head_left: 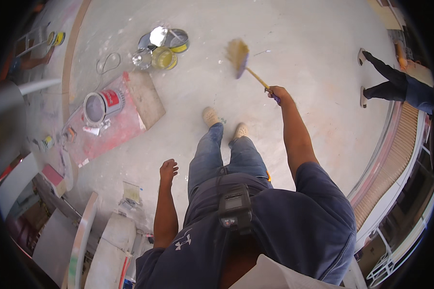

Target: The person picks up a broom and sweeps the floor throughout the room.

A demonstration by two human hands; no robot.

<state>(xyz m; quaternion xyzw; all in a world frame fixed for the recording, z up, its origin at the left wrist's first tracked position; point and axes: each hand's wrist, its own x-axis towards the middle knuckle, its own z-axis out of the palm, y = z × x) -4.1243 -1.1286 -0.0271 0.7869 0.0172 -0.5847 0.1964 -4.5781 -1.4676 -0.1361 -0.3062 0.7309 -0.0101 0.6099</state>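
Note:
My right hand point(277, 94) is closed round the thin handle of a broom point(259, 78), with my arm stretched forward. The broom's tan bristle head point(237, 54) is out ahead over the pale floor and looks smeared by motion. I cannot tell whether the bristles touch the floor. My left hand point(169, 170) hangs beside my left leg, holding nothing, its fingers loosely bent and apart. Small bits of debris point(268, 51) dot the floor beside the broom head.
Left of my feet a paint can point(95, 107) stands on a red-stained box point(118, 126). Beyond it sit several containers, among them a yellowish jar point(163, 58). One person point(393, 79) stands at right; another person's arm point(36, 61) shows at far left. Panels point(81, 236) lean at lower left.

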